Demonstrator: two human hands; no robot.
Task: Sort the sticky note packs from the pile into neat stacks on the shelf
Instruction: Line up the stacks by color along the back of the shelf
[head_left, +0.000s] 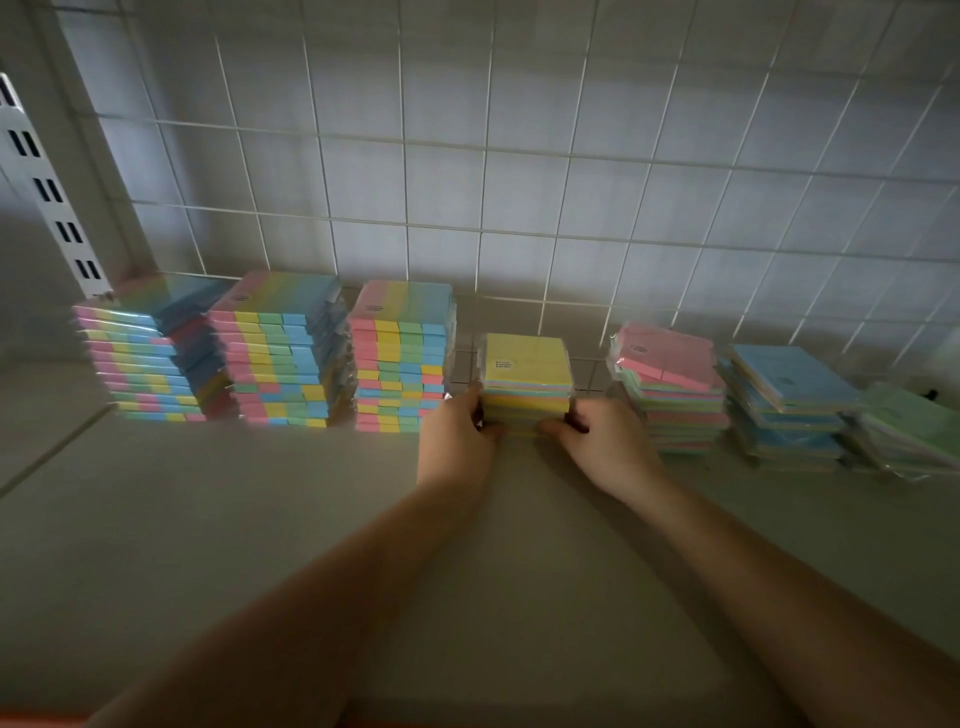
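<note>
A short stack of sticky note packs with a yellow pack on top (525, 364) stands on the pale shelf (260, 519), near the middle. My left hand (457, 439) grips its left side and my right hand (597, 447) grips its right side, thumbs at the front bottom edge. Left of it stand three tall stacks of striped multicolour packs (400, 364), (283, 353), (150, 358). To the right are a pink-topped stack (670, 384), a blue-topped stack (789, 405) and a low green-topped stack (909, 431).
A white wire grid (519, 182) backs the shelf in front of a tiled wall. A slotted white upright (47, 192) rises at the far left. The shelf front holds only my forearms.
</note>
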